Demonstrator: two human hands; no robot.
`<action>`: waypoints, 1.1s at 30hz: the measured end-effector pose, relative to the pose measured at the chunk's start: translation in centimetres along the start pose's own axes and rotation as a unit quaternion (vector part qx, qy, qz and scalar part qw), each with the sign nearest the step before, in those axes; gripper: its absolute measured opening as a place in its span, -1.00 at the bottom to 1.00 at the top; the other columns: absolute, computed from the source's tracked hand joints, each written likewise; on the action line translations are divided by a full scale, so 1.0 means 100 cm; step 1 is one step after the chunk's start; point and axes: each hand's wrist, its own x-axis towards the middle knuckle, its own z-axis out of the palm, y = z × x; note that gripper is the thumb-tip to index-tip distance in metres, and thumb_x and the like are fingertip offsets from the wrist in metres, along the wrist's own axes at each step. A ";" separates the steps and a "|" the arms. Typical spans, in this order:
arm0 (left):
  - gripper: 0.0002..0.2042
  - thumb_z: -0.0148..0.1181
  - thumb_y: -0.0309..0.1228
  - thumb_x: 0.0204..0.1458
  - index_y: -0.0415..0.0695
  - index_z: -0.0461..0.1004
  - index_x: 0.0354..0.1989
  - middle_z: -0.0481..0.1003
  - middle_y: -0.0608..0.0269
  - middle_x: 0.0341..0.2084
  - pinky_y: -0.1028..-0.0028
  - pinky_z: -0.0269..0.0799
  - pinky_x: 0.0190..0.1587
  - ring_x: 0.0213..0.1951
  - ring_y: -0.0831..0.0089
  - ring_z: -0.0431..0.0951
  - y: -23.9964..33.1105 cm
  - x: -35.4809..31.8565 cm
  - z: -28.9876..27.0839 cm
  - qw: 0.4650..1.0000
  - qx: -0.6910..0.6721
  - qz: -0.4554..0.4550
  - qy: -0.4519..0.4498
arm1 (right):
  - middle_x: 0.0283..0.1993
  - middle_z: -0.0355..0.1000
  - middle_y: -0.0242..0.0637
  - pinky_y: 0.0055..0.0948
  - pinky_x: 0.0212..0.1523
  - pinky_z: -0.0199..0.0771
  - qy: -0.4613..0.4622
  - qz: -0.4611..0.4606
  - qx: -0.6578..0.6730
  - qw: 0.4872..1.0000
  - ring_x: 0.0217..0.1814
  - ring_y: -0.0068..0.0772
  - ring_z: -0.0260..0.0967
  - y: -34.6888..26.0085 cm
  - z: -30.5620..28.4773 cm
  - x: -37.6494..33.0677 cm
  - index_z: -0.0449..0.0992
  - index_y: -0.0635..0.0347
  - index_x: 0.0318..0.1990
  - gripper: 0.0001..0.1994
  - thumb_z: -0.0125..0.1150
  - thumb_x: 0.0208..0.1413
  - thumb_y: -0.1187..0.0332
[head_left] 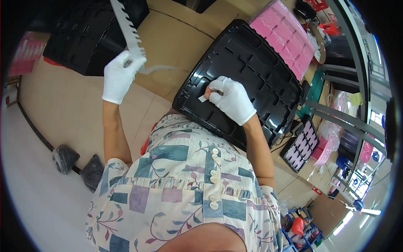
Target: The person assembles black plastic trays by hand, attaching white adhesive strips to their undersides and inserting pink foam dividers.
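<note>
My left hand (121,75), in a white glove, is closed on a long white strip (124,26) with a notched edge. The strip rises from my fingers toward the far edge, and a thin pale curl (157,68) shows beside its lower end. My right hand (231,98), also gloved with a bare fingertip showing, pinches a small white piece (202,99) just over the near left part of a black moulded tray (235,54). Whether the piece touches the tray I cannot tell. The tray lies tilted before me, its compartments shallow.
Pink wrapped moulded trays (285,35) stand beyond the black tray's right edge. Stacked black trays (90,38) fill the far left. A smaller black tray with pale pieces (301,143) leans at right near a metal rack frame (336,117). Dark bagged bundles (66,158) lie on the left.
</note>
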 end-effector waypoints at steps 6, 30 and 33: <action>-0.73 0.30 -0.37 0.05 -0.23 0.56 -0.10 0.52 0.35 -0.50 0.62 0.29 -0.53 -0.58 0.67 0.37 0.005 -0.018 0.011 0.989 -0.077 -0.036 -0.122 | -0.41 0.46 -0.15 -0.20 -0.20 0.45 0.024 0.025 -0.075 0.997 -0.24 -0.08 0.44 -0.001 0.012 0.004 0.59 0.12 -0.42 -0.92 0.18 -0.01 0.39; -0.91 0.05 -0.45 0.23 -0.20 0.38 -0.29 0.48 0.29 -0.47 0.60 0.42 -0.52 -0.52 0.58 0.54 0.062 -0.029 0.041 0.925 -0.264 0.003 -0.272 | -0.44 0.46 -0.19 -0.51 -0.38 0.42 0.170 -0.007 0.160 0.972 -0.48 -0.41 0.39 -0.042 0.021 0.031 0.56 0.27 -0.38 -0.91 0.32 -0.05 0.48; -0.86 0.11 -0.42 0.21 -0.24 0.46 -0.32 0.52 0.30 -0.55 0.63 0.34 -0.61 -0.58 0.60 0.52 0.058 -0.024 0.048 0.964 -0.183 -0.019 -0.194 | -0.50 0.43 -0.24 -0.26 -0.36 0.44 0.251 -0.140 -0.097 0.953 -0.45 -0.16 0.43 -0.035 0.027 0.035 0.55 0.14 -0.47 -0.98 0.24 -0.11 0.47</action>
